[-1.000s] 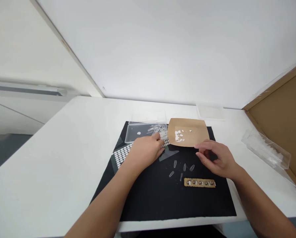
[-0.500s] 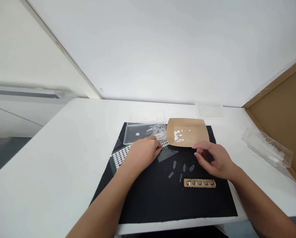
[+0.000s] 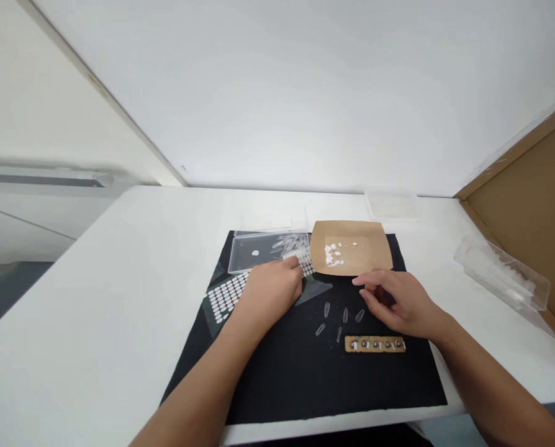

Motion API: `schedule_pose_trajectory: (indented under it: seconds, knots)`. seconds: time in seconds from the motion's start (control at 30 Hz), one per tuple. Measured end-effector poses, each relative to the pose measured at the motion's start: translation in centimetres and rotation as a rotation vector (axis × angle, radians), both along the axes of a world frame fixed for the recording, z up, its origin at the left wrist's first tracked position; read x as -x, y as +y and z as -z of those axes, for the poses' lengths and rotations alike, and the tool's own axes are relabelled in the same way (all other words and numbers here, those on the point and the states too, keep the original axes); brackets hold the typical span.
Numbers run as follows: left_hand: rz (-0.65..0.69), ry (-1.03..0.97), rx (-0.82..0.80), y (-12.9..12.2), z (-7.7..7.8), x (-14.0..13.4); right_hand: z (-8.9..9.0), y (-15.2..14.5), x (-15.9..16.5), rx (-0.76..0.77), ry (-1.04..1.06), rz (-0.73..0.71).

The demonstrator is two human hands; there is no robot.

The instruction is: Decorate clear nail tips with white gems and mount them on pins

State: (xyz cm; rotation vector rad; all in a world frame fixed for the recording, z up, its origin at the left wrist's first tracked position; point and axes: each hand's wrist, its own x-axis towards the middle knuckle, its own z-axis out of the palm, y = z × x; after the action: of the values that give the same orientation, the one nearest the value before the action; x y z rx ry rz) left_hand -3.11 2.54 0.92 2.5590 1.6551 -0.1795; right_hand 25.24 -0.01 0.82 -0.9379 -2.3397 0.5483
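Observation:
My left hand (image 3: 275, 287) rests over a sheet of white oval stickers (image 3: 226, 297), its fingers curled under and pressed together. What its fingertips hold, if anything, is hidden. My right hand (image 3: 398, 302) hovers just below the brown paper tray (image 3: 375, 245), with thumb and index finger apart and nothing visible between them. Several clear nail tips (image 3: 327, 310) lie on the black mat (image 3: 296, 379) between the hands. Below them is a narrow brown strip (image 3: 375, 344) with a row of round metal pieces. White scraps (image 3: 332, 254) sit in the tray.
A clear plastic box (image 3: 240, 256) behind my left hand holds a heap of nail tips (image 3: 292, 244). Another clear box (image 3: 505, 276) with clear pieces stands at the right, beside a cardboard panel (image 3: 529, 180). A whitish lid or tray (image 3: 393, 206) is near the wall.
My left hand's fingers have drawn in more tightly over the sheet. My right hand has shifted slightly left, its thumb and index finger still apart. The objects on the mat stay put.

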Motion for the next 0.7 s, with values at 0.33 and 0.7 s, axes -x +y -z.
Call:
schedule_pose_trajectory:
  seconds: [0.33,0.7]
  knots:
    - [0.046,0.022,-0.098,0.22,0.6,0.4,0.06,-0.07,-0.03,-0.017,-0.02,-0.001]
    - [0.068,-0.01,-0.171,0.19,0.6,0.21,0.1,-0.21,0.12,-0.038,-0.053,-0.013]
